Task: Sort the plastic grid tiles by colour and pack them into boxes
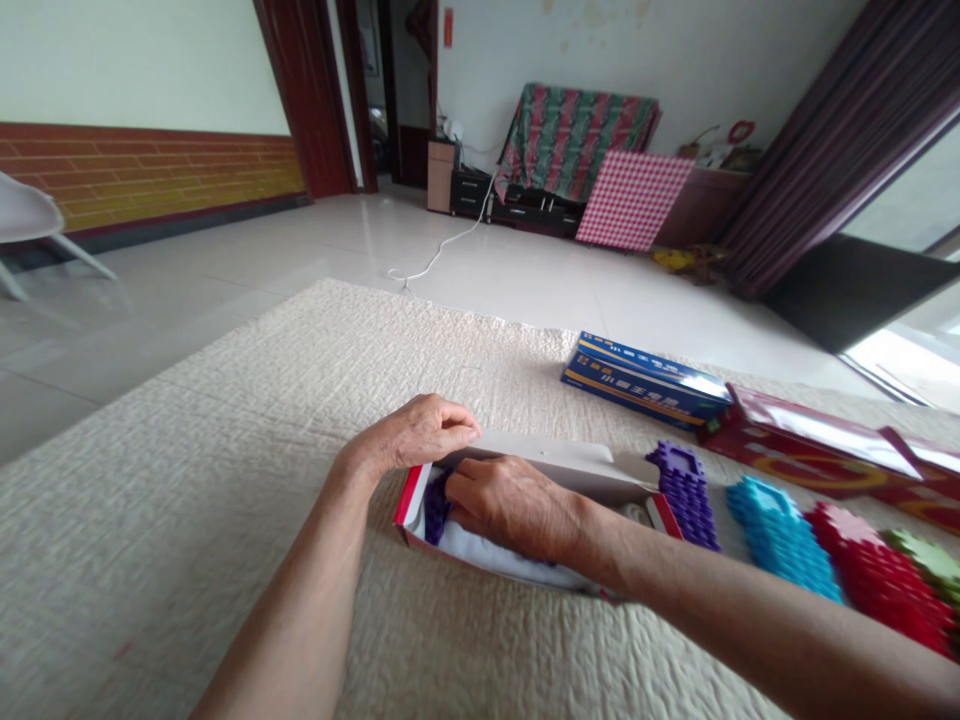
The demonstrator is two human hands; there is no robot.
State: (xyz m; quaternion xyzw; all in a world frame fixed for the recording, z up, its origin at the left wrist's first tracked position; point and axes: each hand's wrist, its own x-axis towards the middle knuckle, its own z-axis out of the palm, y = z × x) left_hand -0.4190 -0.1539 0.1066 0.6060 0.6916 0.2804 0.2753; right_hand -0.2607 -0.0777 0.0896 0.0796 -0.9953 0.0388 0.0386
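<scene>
A shallow red and white cardboard box [570,464] lies open on the cream quilted cover [225,480]. My left hand [416,432] grips the box's far left corner with curled fingers. My right hand [514,505] is inside the box, fingers closed on a purple studded piece [435,508] that lies on white lining. Most of that piece is hidden under my hand.
Right of the box lie studded pieces in a row: purple [684,492], blue [780,535], red [881,575] and green [930,558]. A blue carton [645,380] and a red carton [817,440] lie behind them. A white cable [439,250] crosses the tiled floor.
</scene>
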